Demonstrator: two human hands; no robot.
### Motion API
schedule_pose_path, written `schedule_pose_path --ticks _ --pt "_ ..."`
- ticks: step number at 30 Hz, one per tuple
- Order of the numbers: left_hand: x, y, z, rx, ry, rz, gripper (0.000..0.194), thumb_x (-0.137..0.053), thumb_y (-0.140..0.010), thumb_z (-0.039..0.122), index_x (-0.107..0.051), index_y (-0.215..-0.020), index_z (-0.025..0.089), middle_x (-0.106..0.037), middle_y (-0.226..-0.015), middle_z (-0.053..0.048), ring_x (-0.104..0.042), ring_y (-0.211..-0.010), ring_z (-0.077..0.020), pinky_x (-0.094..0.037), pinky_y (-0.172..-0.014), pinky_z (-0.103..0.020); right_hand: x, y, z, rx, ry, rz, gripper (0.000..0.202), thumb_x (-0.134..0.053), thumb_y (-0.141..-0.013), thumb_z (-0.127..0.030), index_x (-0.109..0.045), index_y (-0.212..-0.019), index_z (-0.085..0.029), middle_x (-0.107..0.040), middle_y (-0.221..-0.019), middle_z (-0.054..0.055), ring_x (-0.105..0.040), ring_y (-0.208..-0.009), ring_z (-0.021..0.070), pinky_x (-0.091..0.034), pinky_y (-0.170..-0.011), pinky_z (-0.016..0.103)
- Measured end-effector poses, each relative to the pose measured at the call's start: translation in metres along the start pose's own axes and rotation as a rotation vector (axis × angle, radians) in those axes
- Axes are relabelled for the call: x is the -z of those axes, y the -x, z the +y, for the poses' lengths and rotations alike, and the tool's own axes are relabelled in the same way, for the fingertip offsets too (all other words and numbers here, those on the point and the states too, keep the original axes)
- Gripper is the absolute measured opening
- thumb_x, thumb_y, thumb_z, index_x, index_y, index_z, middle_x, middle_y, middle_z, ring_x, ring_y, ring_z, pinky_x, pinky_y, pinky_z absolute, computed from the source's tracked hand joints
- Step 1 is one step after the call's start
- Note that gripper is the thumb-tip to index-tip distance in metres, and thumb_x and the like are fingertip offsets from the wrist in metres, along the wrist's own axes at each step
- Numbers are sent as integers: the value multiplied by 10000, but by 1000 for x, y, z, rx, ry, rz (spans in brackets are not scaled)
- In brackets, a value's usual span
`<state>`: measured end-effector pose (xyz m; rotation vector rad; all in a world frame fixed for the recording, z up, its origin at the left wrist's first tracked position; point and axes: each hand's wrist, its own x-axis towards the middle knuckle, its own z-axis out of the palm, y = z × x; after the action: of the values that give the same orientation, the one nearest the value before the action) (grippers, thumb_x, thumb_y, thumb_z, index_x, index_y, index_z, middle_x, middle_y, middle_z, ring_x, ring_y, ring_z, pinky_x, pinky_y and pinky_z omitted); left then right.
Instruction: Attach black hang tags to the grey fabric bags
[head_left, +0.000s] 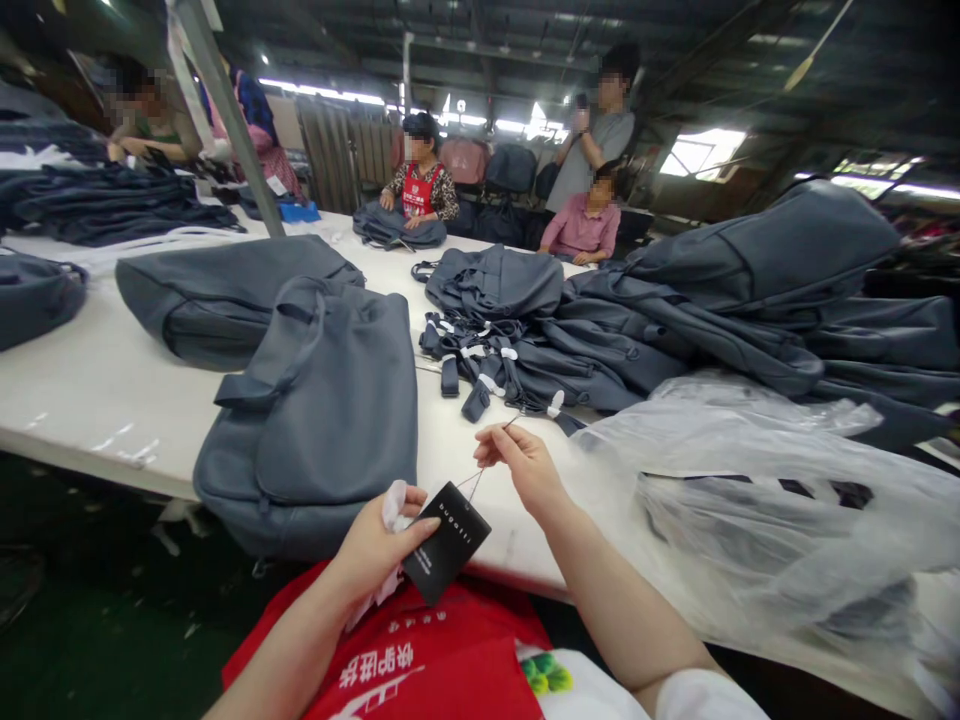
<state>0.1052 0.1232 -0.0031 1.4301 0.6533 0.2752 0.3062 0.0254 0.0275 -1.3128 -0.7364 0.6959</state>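
My left hand (pixel 386 540) grips a black hang tag (pixel 448 543) with white lettering, its thumb on the tag's face. A crumpled piece of white material (pixel 394 505) is also in that hand. To the right, my right hand (pixel 517 462) pinches the thin dark string (pixel 477 484) that runs up from the tag's top. Both hands are over the front edge of the white table (pixel 480 535). Just left of them a blue-grey backpack (pixel 341 400) lies on the table, its handle toward the far side.
Another grey bag (pixel 217 290) lies behind the backpack. Grey straps (pixel 476 400) and piled bags (pixel 622 350) are beyond my hands. Clear plastic bags (pixel 757 500) cover the right side. A metal post (pixel 232 120) rises at the left. Several people sit or stand across the table.
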Motion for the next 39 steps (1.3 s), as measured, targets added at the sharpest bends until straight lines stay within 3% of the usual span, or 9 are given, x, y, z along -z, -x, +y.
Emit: schedule_pose_path --ticks 5,10,15,22,26,30,33,36,39 --pt "7 10 3 -54 -154 -54 401 -720 -731 417 -643 -1024 154 -720 -968 -108 -668 -900 -277 -518 -817 -367 -14 1 -14 23 5 -198 336 -598 -858 -474 -710 -870 -158 -552 -554 -23 -511 -485 87 -423 -503 227" --pt "7 39 26 -323 -429 422 457 -644 -802 308 -585 -1245 208 -601 -1285 -101 -533 -1202 -295 -379 -1062 -400 -53 20 -22 35 36 -522 362 -514 -917 -457 -721 -933 -161 -494 -502 -35 -436 -445 80 -369 -463 213" --pt "6 58 46 -368 -533 364 570 -645 -778 246 -517 -1333 267 -598 -1301 -71 -570 -1171 -288 -416 -1038 -379 -92 36 -13 148 93 -539 282 -509 -932 -392 -711 -889 -200 -656 -768 34 -596 -712 147 -483 -668 257" --pt "50 67 46 -363 -722 513 625 -748 -701 395 -549 -1278 263 -478 -1427 -74 -523 -1229 -292 -408 -1065 -413 -113 23 -14 -205 -422 -614 352 -622 -839 -495 -655 -812 -146 -591 -565 6 -286 -375 37 -159 -367 184" --pt "53 75 47 -395 -881 480 564 -677 -777 358 -494 -1304 278 -414 -1478 -60 -535 -1218 -265 -451 -1009 -388 -132 14 -18 -307 -638 -759 296 -611 -859 -435 -639 -815 -144 -534 -499 -46 -206 -314 17 -144 -343 181" --pt "48 72 43 -262 -755 339 482 -698 -726 256 -562 -1188 237 -683 -1109 -65 -640 -1008 -282 -495 -887 -391 -152 11 -19 -319 -754 -780 244 -603 -864 -393 -644 -858 -152 -477 -477 -75 -195 -308 16 -159 -330 167" --pt "53 68 36 -198 -483 263 237 -666 -728 206 -641 -963 215 -708 -926 -41 -658 -879 -243 -498 -820 -343 -159 7 -21 -304 -752 -752 235 -610 -860 -382 -650 -864 -150 -501 -503 -67 -206 -312 10 -162 -332 164" --pt "63 69 27 -224 -172 328 164 -638 -756 217 -618 -917 192 -695 -884 -42 -654 -835 -198 -496 -794 -300 -159 -2 -25 -270 -730 -712 210 -613 -867 -343 -665 -900 -142 -570 -576 -39 -244 -321 -1 -150 -340 162" --pt "71 76 19 -241 104 414 228 -641 -766 293 -536 -944 196 -638 -772 -7 -604 -592 -144 -487 -589 -263 -164 -9 -27 -277 -694 -675 173 -642 -849 -299 -669 -902 -136 -636 -683 -3 -291 -346 -10 -127 -348 159"
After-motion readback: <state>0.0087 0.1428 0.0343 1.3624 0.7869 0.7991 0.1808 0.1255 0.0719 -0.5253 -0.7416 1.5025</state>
